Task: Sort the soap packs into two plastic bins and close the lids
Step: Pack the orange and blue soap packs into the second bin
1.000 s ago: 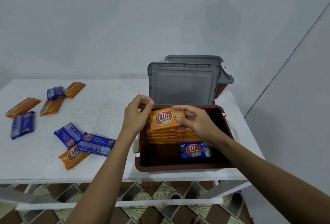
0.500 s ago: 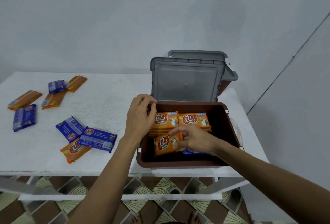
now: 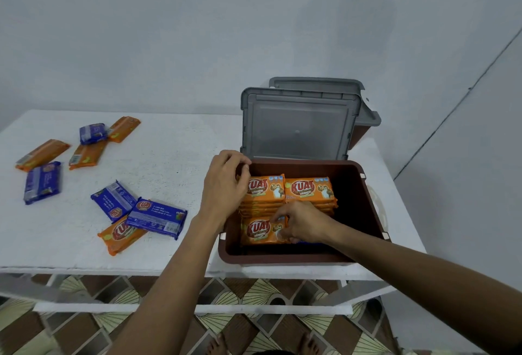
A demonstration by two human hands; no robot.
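A brown plastic bin point(image 3: 358, 213) stands open at the table's right, its grey lid point(image 3: 299, 125) upright behind it. Inside are two stacks of orange soap packs point(image 3: 309, 189). My left hand point(image 3: 226, 185) grips the left edge of the left stack point(image 3: 267, 190). In front of the stacks, my right hand point(image 3: 302, 221) pinches a single orange pack point(image 3: 258, 230) low in the bin. A blue pack beneath my right wrist is almost hidden. A second bin point(image 3: 360, 134) with a raised grey lid stands behind the first.
Loose blue packs point(image 3: 156, 217) and orange packs point(image 3: 121, 234) lie scattered over the white table point(image 3: 169, 162) to the left, several more near its far left corner point(image 3: 42, 182). A grey wall runs behind. Patterned floor tiles and my bare feet show below the table's front edge.
One second ago both hands held an orange pack above the stacks. My right hand has since carried one down to the bin's front; my left hand stays at the left stack.
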